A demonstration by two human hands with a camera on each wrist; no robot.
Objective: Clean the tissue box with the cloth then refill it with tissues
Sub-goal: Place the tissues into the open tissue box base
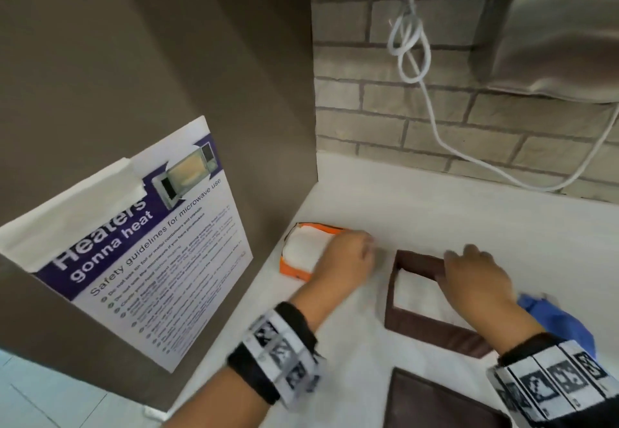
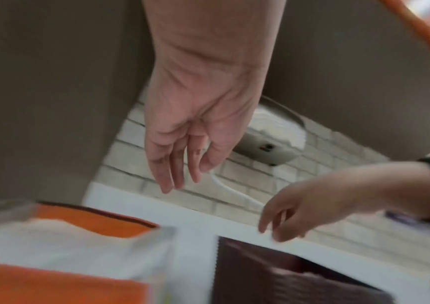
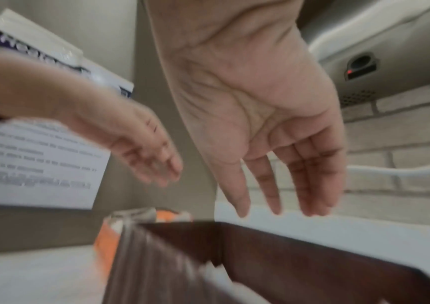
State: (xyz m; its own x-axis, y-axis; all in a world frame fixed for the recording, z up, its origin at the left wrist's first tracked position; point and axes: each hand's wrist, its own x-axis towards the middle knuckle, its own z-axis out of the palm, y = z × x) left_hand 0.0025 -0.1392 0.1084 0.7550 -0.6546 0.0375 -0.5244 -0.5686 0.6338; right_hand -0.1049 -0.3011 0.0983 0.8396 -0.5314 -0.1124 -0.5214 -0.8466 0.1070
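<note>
My left hand (image 1: 345, 256) hangs over the orange tissue pack (image 1: 301, 253) by the brown panel, fingers loose and straight, holding nothing. My right hand (image 1: 475, 273) hovers over the far wall of the brown tissue box (image 1: 432, 323), fingers spread and empty; white tissues (image 1: 418, 297) seem to lie inside, though blur hides detail. The blue cloth (image 1: 562, 320) lies on the white counter (image 1: 452, 220) just right of the box.

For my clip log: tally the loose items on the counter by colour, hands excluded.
Brown: 2, the open tissue box and its lid
Orange: 1, the tissue pack
Blue: 1, the cloth
Total: 4
</note>
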